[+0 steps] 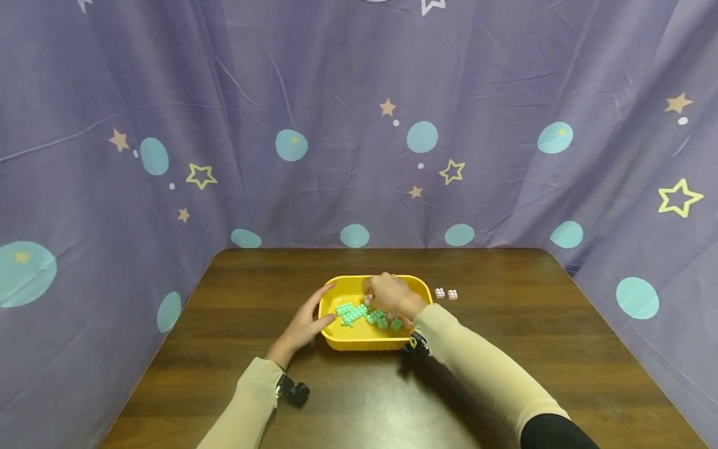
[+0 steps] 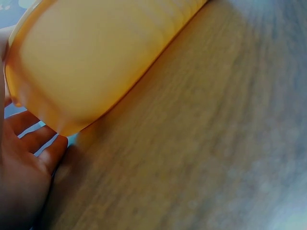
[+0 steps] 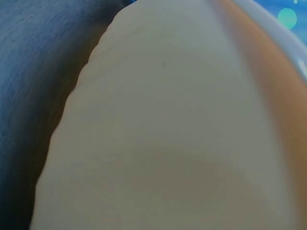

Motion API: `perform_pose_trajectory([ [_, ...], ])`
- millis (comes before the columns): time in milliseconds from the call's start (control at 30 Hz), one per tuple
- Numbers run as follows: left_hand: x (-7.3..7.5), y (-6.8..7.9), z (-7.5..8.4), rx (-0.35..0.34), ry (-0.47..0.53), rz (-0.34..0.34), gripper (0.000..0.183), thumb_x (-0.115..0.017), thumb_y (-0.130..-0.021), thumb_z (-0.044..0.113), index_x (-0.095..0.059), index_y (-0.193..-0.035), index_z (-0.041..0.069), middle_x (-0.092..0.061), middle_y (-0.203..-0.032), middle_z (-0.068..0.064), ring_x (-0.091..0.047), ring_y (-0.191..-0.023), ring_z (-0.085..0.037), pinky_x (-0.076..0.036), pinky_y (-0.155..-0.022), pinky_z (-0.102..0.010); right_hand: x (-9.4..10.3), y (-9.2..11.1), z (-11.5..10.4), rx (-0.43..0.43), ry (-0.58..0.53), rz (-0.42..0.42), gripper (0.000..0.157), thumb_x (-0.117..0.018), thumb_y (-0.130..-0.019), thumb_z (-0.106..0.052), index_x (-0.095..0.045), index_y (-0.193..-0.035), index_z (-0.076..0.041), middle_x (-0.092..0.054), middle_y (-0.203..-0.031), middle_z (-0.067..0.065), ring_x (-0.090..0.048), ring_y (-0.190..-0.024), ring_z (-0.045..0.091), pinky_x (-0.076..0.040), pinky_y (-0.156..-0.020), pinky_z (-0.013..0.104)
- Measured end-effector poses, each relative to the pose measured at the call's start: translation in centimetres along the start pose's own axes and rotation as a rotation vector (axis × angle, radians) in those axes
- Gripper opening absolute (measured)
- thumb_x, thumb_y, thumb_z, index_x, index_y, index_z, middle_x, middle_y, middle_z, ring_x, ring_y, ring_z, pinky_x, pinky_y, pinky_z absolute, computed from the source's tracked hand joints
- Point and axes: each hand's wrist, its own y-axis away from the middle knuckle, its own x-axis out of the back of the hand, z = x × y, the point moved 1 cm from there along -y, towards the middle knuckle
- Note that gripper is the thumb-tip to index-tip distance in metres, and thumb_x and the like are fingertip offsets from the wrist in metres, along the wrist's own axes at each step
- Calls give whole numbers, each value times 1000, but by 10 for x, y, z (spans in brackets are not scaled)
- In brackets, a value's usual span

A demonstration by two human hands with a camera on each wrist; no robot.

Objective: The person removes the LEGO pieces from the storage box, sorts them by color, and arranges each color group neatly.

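A yellow plastic bin (image 1: pixel 367 344) stands on the table with mint-green toy bricks (image 1: pixel 354 315) and a few pale pink ones in it. My left hand (image 1: pixel 303 323) holds the bin's left end, thumb at the rim and fingers along the outer wall. In the left wrist view, fingers of that left hand (image 2: pixel 29 148) curve round the bin's end (image 2: pixel 96 62). Reaching over the right side, my right hand (image 1: pixel 391 294) is inside the bin with its fingers bent down, pinching a pink toy brick (image 1: pixel 368 300). A pale, blurred surface fills most of the right wrist view, where the right hand is hidden.
Two pink toy bricks (image 1: pixel 446 294) lie on the wooden table (image 1: pixel 269 268) just right of the bin. A purple curtain (image 1: pixel 359 187) with stars and balloons hangs behind the table and along both sides.
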Motion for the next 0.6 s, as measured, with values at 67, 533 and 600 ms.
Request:
perform_pose_trajectory([
  [67, -1, 0, 1, 7, 3, -1, 67, -63, -91, 5, -31, -149, -3, -29, -154, -28, -36, -136, -47, -35, -106, -60, 0, 1, 2, 5, 5, 17, 8, -73, -87, -24, -74, -95, -20, -71, -88, -4, -62, -75, 14, -52, -67, 32],
  [533, -2, -2, -3, -37, 54, -9, 68, -62, -91, 0, -29, -150, -5, -27, -154, -29, -38, -132, -51, -40, -100, -61, 13, 12, 11, 7, -52, 60, 14, -71, -87, -17, -74, -101, -16, -72, -92, -3, -65, -78, 15, -54, -71, 34],
  [600, -3, -2, -3, -40, 50, -9, 67, -62, -91, 0, -29, -149, -5, -28, -154, -30, -38, -132, -51, -40, -100, -61, 16, 14, 12, 6, -61, 62, 17, -71, -87, -16, -74, -104, -15, -73, -94, -2, -66, -80, 17, -55, -72, 36],
])
